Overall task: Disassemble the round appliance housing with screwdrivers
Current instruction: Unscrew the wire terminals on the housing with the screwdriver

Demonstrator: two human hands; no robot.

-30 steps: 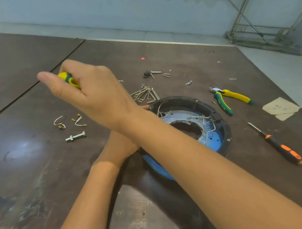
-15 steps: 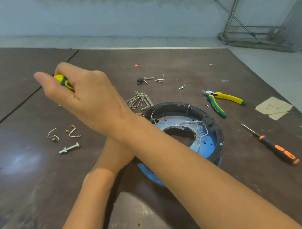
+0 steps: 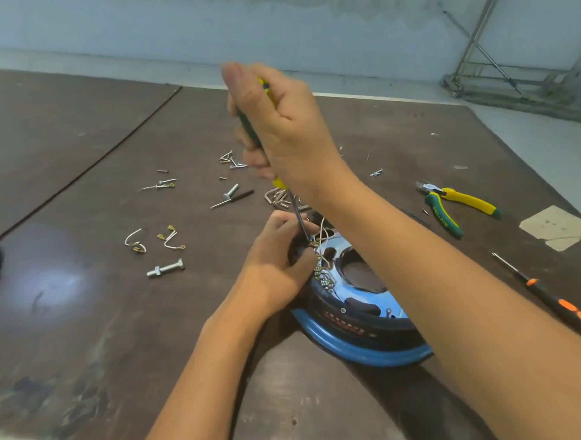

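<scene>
Right hand [image 3: 285, 130] is clamped in a fist round the green-and-yellow screwdriver [image 3: 280, 184]. The handle is held high and the shaft slants down to the wire terminals [image 3: 319, 253] at the left rim of the round housing [image 3: 360, 337]. Judgement: the steep angle lets the arm bear down on a fastener there. Whether the tip is seated in a screw head cannot be told. Left hand [image 3: 271, 268] has its fingers curled over that same rim, just beside the tip, probably bracing the housing against twist and steadying the blade. The housing rests open side up on the dark table [image 3: 81, 311], touching the left hand and partly under the right forearm. Loose screws [image 3: 233, 162], a bolt [image 3: 165, 268] and wire pieces [image 3: 137, 242] lie well apart to the left, apparently set clear of the work. Pliers [image 3: 447, 205] and an orange-handled screwdriver [image 3: 556, 301] lie on the right.
</scene>
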